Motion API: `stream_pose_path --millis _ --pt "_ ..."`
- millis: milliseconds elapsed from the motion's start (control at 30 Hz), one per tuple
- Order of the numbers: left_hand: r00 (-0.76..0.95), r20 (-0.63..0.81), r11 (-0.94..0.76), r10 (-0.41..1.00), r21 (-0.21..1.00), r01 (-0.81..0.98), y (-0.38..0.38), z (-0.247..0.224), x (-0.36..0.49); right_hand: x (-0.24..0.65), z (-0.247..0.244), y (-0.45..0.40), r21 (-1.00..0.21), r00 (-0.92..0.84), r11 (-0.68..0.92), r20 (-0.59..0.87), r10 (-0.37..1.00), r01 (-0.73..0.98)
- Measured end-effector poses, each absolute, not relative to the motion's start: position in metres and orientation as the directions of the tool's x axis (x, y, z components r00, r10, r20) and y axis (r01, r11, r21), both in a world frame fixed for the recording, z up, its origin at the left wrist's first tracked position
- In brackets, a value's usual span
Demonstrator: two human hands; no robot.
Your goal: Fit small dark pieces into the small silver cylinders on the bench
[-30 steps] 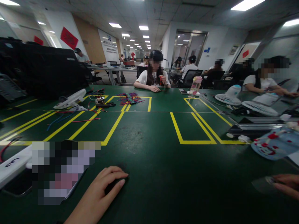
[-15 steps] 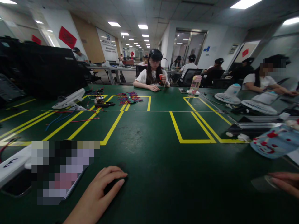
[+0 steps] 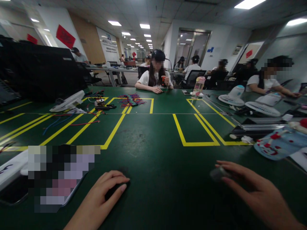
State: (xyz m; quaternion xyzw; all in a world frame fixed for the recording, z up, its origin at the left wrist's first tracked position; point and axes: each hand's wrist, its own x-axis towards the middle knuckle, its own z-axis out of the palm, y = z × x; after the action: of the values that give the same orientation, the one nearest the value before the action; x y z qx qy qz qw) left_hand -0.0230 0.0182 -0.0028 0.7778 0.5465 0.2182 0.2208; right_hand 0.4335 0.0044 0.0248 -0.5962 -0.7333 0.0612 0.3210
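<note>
Translucent object (image 3: 216, 174) moved inward in right fingers (image 3: 236, 167).

Gap btwn L hand (image 3: 105, 188) & R hand (image 3: 256, 188) was free across green tabletop (image 3: 155, 172); fwd lane btwn yellow tape (image 3: 201, 144) open. Pixelated item (image 3: 63, 179) blocked L of L hand; blue bag (image 3: 273, 143) & metal strips (image 3: 257, 127) blocked fwd-R.

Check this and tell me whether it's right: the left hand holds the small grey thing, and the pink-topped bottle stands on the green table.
Wrong hand: the head view shows the right hand holding the small grey thing. The pink-topped bottle does stand on the green table.
</note>
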Motion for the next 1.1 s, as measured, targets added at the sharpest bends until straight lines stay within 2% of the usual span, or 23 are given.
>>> stream_pose_path --millis 100,200,333,400,500,667,767,867,967,1100 --pt "0.31 0.118 -0.32 0.943 0.57 0.757 0.018 -0.004 -0.025 0.347 0.032 0.019 -0.48 -0.402 0.532 0.354 0.845 0.697" --pt "0.306 0.129 -0.324 0.943 0.556 0.765 0.019 -0.002 -0.024 0.293 0.026 0.027 -0.59 -0.508 0.58 0.307 0.805 0.562" --pt "0.299 0.125 -0.316 0.946 0.558 0.767 0.021 0.011 -0.003 0.278 0.006 0.029 -0.757 -0.431 0.413 0.193 0.882 0.506" --pt "0.317 0.137 -0.333 0.939 0.602 0.726 0.022 0.021 0.019 0.28 -0.002 0.029 -0.83 -0.359 0.31 0.144 0.922 0.463" --pt "0.389 0.185 -0.4 0.902 0.694 0.599 0.027 0.036 0.06 0.28 -0.007 0.031 -0.88 -0.338 0.251 0.112 0.934 0.403" --pt "0.355 0.245 -0.396 0.902 0.797 0.456 0.036 0.045 0.093 0.277 -0.004 0.035 -0.877 -0.351 0.261 0.115 0.929 0.403" --pt "0.303 0.255 -0.373 0.918 0.811 0.45 0.038 0.041 0.084 0.278 0.001 0.035 -0.858 -0.356 0.3 0.149 0.922 0.418" --pt "0.288 0.209 -0.341 0.934 0.756 0.558 0.04 0.03 0.072 0.279 0.005 0.034 -0.833 -0.362 0.337 0.179 0.915 0.439" --pt "0.348 0.135 -0.346 0.928 0.661 0.666 0.041 0.017 0.071 0.277 0.006 0.034 -0.818 -0.366 0.354 0.192 0.911 0.454" --pt "0.391 0.096 -0.358 0.916 0.638 0.682 0.043 0.012 0.073 0.281 0.008 0.034 -0.818 -0.35 0.343 0.188 0.918 0.461"
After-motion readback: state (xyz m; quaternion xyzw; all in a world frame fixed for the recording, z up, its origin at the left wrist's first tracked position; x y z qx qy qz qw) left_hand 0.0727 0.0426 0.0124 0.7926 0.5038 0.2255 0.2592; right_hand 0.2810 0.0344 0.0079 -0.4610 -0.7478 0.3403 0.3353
